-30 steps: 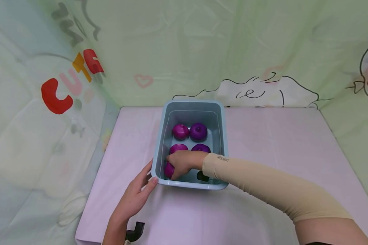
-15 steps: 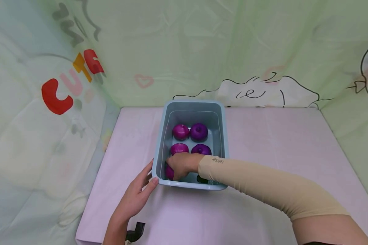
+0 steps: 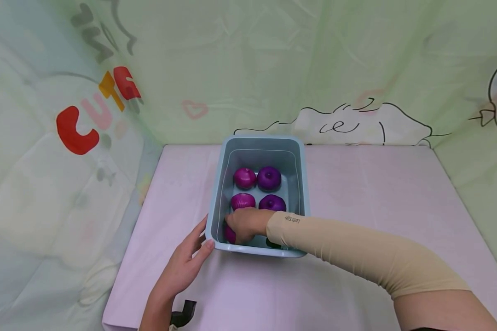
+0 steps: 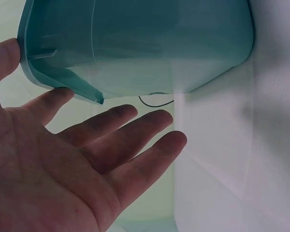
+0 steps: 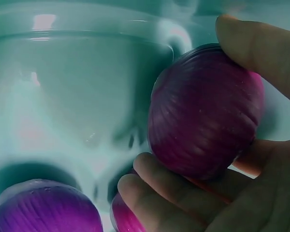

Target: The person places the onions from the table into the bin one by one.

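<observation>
A light blue plastic bin [image 3: 258, 251] stands on the table with several red onions inside. My right hand [image 3: 248, 224] reaches down into its near left corner and holds a red onion [image 5: 205, 113], thumb on one side and fingers on the other. Behind it sit a magenta onion [image 3: 243, 201] and a darker purple onion [image 3: 272, 202]. Farther back lie another magenta onion [image 3: 245, 178] and another dark purple one [image 3: 269, 178]. My left hand [image 3: 184, 266] is at the bin's near left corner, thumb and index finger touching the rim, the other fingers extended beside the wall.
A pale pink-white cloth covers the table [image 3: 364, 184]. Printed green fabric [image 3: 232, 69] hangs behind and at the sides. The beige sleeve [image 3: 356, 248] on my right arm crosses the bin's right rim and hides its near right corner.
My right hand has shifted slightly toward the near side with the onion in its grip, and more of the magenta onion behind shows. The left hand has stayed at the rim.
</observation>
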Motion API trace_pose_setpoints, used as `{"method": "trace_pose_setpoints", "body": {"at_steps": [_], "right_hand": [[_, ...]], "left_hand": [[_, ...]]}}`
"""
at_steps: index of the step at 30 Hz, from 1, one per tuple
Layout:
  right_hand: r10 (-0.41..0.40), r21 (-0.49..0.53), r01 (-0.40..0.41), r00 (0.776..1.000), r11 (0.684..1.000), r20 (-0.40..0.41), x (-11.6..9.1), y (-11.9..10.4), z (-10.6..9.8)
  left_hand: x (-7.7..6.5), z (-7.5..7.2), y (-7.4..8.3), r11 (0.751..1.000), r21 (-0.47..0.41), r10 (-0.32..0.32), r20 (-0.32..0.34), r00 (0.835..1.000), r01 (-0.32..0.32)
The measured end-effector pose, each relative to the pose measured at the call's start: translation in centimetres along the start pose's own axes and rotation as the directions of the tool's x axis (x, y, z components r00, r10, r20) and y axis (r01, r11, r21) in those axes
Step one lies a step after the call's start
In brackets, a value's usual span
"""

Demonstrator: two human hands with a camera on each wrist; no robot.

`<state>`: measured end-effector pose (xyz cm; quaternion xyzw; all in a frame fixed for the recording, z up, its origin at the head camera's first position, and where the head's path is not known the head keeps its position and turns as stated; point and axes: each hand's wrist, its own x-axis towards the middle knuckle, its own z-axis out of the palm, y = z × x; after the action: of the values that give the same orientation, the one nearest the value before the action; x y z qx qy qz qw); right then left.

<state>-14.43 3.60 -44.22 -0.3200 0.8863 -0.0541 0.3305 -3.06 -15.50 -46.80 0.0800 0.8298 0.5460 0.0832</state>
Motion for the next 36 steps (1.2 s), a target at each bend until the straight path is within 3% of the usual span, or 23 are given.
{"method": "trace_pose_setpoints", "body": {"at_steps": [36], "right_hand": [[0.017,-0.054,-0.017,1.0,0.998,-0.004,-0.38,-0.14,0.27]], "left_hand": [[-0.17,0.22,0.04,1.0,-0.002,-0.004,-0.011,1.0,0.004]]}}
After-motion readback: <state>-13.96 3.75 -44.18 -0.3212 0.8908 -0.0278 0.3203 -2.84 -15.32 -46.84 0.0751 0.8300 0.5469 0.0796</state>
